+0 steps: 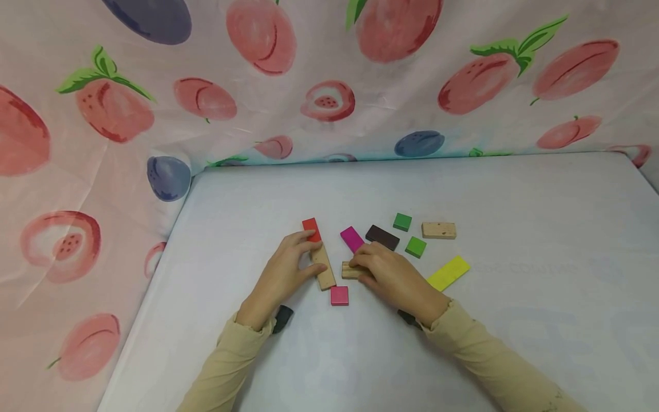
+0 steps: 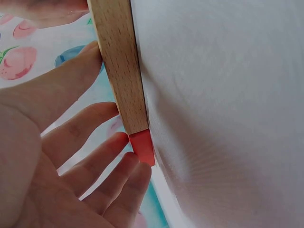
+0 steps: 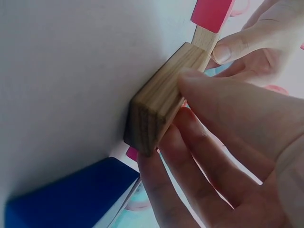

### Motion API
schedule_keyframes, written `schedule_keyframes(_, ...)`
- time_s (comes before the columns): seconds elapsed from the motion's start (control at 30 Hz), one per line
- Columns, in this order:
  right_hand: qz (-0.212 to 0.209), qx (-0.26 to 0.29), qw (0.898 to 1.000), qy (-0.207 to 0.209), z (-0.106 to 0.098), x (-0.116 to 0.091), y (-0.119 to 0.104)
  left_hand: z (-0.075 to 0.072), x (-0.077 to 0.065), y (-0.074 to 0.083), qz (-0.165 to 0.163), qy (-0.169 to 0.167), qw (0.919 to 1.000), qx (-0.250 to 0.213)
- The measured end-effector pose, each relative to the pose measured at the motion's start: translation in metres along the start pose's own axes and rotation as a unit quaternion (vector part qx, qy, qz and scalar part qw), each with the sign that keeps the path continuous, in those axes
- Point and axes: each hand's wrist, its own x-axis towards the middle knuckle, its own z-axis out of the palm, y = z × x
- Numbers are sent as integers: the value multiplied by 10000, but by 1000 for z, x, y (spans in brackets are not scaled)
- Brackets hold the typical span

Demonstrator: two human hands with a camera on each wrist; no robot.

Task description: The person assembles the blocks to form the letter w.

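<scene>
My left hand (image 1: 285,269) lies along the left side of a long plain wooden block (image 1: 323,266) and a red block (image 1: 309,224) set end to end with it. In the left wrist view the thumb touches the wood (image 2: 118,66) and the other fingertips reach toward the red end (image 2: 144,147). With thumb and fingers, my right hand (image 1: 393,274) pinches a shorter striped wooden block (image 3: 164,85), tilted in the right wrist view. A pink square block (image 1: 339,296) sits just below the long block's near end.
Beyond the right hand lie a magenta block (image 1: 352,238), a dark block (image 1: 382,237), two green squares (image 1: 403,222) and a wooden block (image 1: 439,230). A yellow block (image 1: 449,273) is beside the right wrist. Fruit-print cloth (image 1: 329,68) borders the white table (image 1: 540,229).
</scene>
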Motion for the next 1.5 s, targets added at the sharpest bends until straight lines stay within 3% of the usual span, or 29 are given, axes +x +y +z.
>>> schedule_keyframes(0.97,-327,-31,9994,93,-1,9,4,-1,0,-1,9,-10,10000,-40)
schedule_keyframes(1.23,-90,33,9998,181,0,7,0,0,0,-1,-27,-14,10000,-17)
schedule_keyframes(1.5,355,-379,9976,462,2,9,-7,-1,0,1,-14,-20,10000,25)
